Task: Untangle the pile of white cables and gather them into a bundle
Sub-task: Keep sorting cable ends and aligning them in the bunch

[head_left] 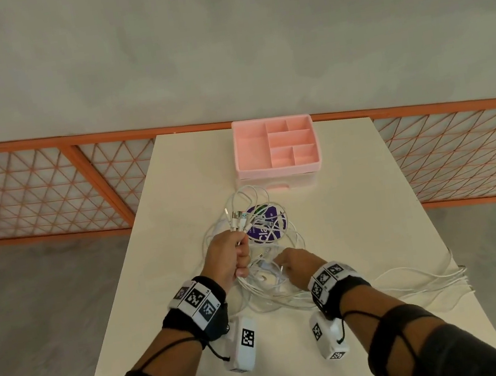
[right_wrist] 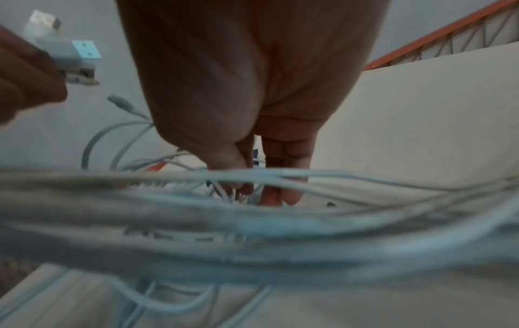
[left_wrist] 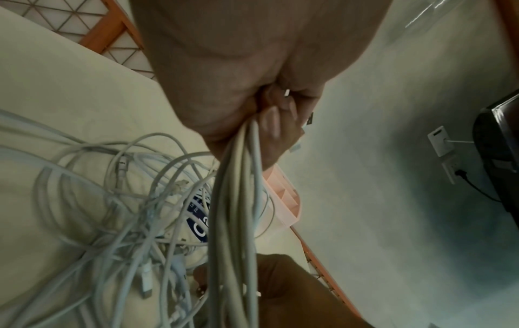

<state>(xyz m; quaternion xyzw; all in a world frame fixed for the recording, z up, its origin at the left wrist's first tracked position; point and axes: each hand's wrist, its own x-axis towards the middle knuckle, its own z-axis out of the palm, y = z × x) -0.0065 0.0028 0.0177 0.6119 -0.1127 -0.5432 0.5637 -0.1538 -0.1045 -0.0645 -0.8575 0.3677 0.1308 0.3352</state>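
Right hand: right hand (head_left: 293, 266) is low over the near part of the cable pile, fingers (right_wrist: 292, 195) pointing down into the strands; whether they pinch a strand cannot be told.
Left hand: left hand (head_left: 229, 256) is raised just left of the right hand, fingers curled tight round a gathered bunch of cables, whose USB plugs (head_left: 238, 218) stick out above the fist.
White cables: white cables (head_left: 275, 293) lie in a loose tangle on the table between and beyond both hands; several strands trail off toward the table's right edge (head_left: 440, 279).
Purple disc: purple round disc (head_left: 267, 228) with white lettering lies flat under the far loops of the pile.
Table: cream table (head_left: 355, 204) bears everything.
Organiser: pink compartment organiser (head_left: 276, 146) stands beyond the pile, at the far edge of the table, apart from the cables.
Backdrop: orange lattice railing (head_left: 47, 185) runs behind the table.
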